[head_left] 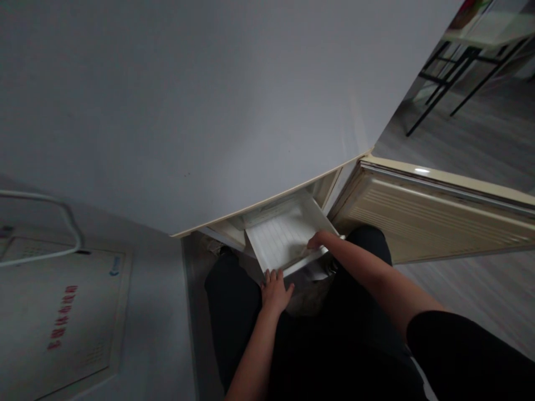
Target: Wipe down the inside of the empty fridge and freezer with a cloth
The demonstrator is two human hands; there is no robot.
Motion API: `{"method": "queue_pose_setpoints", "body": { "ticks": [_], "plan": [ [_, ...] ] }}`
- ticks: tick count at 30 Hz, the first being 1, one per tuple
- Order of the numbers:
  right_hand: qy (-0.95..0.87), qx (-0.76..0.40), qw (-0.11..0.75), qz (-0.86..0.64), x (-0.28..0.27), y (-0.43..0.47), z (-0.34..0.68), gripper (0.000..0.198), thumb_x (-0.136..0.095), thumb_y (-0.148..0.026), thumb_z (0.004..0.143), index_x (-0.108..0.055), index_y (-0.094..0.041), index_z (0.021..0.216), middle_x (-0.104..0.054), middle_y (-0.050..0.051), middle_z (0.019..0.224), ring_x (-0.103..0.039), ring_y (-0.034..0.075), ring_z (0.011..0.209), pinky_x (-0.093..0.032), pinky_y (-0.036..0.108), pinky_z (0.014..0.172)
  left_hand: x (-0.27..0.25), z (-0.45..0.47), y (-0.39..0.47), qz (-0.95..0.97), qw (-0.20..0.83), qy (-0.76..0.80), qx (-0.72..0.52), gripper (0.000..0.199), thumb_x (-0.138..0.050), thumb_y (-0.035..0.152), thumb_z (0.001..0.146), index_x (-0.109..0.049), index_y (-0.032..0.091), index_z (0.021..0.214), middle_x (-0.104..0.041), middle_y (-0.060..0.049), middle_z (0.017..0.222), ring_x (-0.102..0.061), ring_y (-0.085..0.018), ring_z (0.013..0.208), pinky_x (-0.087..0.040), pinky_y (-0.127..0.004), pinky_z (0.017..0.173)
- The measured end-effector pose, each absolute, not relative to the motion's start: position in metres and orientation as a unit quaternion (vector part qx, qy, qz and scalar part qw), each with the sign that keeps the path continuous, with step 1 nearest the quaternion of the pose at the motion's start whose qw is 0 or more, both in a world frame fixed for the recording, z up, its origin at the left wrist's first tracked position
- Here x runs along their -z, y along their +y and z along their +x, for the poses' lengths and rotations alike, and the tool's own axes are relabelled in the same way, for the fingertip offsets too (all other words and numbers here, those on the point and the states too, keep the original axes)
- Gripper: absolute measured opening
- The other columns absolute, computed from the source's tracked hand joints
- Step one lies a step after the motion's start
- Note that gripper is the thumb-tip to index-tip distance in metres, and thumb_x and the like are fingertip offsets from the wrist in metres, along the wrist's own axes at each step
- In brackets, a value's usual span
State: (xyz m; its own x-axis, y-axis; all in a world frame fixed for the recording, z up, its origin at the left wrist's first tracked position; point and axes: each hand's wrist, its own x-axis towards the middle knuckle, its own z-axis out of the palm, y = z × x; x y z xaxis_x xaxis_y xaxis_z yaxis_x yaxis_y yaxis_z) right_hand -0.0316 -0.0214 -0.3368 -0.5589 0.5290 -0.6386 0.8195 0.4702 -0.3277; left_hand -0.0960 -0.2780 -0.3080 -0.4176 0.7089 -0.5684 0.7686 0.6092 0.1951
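A white drawer [278,231] is pulled out of the low compartment of a fridge-like cabinet, tilted in my view. My left hand [276,292] rests at its front left corner, fingers spread over the rim. Inside, near the front wall, my right hand [320,239] reaches down with its fingers curled together. Something pale shows at those fingertips, too blurred to name. The drawer's floor has faint ridges. To the right the cream cabinet door [434,214] stands swung open.
The cabinet's grey top [234,100] spreads above the drawer. My knees flank the drawer, the right one near the door. A wall panel with red lettering [62,317] and a pale bent bar [73,225] are at left. A black-legged table [489,33] stands at upper right.
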Motion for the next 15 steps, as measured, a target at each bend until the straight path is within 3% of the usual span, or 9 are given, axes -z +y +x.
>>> {"method": "queue_pose_setpoints", "body": {
  "ticks": [4,7,9,12,15],
  "plan": [
    [0.805,0.364,0.381,0.274,0.337,-0.072,-0.063,0.025,-0.066,-0.036,0.097,-0.069,-0.013,0.107,-0.071,0.005,0.105,-0.070,0.019,0.096,-0.060,0.039,0.088,0.304,-0.095,-0.285,0.434,0.318,0.843,0.026,0.082,-0.055,0.046,0.093,-0.022,0.012,0.161,-0.030,-0.021,0.166,-0.015,-0.036,0.158,-0.030,-0.053,0.120],
    [0.816,0.390,0.377,0.202,0.334,-0.119,-0.082,0.011,-0.069,-0.022,0.093,-0.074,-0.012,0.092,-0.076,0.007,0.101,-0.072,0.021,0.101,-0.057,0.038,0.095,0.303,-0.104,-0.288,0.387,0.285,0.876,-0.037,0.097,-0.057,0.045,0.092,-0.003,0.005,0.161,-0.030,-0.028,0.164,-0.025,-0.035,0.155,-0.032,-0.048,0.119],
    [0.829,0.404,0.344,0.176,0.331,-0.141,-0.088,0.012,-0.066,-0.016,0.091,-0.077,-0.012,0.088,-0.077,0.012,0.105,-0.071,0.026,0.109,-0.053,0.038,0.101,0.302,-0.113,-0.288,0.359,0.267,0.891,-0.074,0.104,-0.061,0.041,0.089,0.005,0.003,0.160,-0.034,-0.029,0.161,-0.034,-0.035,0.151,-0.034,-0.046,0.118],
    [0.840,0.425,0.288,0.173,0.331,-0.150,-0.090,0.029,-0.053,-0.019,0.097,-0.077,-0.009,0.108,-0.074,0.018,0.119,-0.068,0.032,0.118,-0.050,0.042,0.105,0.303,-0.124,-0.287,0.334,0.272,0.898,-0.092,0.107,-0.064,0.036,0.087,0.007,0.004,0.160,-0.038,-0.029,0.159,-0.040,-0.035,0.148,-0.038,-0.043,0.115],
    [0.838,0.456,0.224,0.201,0.337,-0.145,-0.090,0.047,-0.032,-0.021,0.104,-0.062,-0.008,0.138,-0.065,0.017,0.139,-0.063,0.027,0.128,-0.048,0.039,0.108,0.309,-0.123,-0.285,0.321,0.292,0.896,-0.098,0.102,-0.061,0.040,0.090,0.003,0.003,0.161,-0.038,-0.029,0.159,-0.041,-0.034,0.148,-0.039,-0.042,0.115]
  ]
}}
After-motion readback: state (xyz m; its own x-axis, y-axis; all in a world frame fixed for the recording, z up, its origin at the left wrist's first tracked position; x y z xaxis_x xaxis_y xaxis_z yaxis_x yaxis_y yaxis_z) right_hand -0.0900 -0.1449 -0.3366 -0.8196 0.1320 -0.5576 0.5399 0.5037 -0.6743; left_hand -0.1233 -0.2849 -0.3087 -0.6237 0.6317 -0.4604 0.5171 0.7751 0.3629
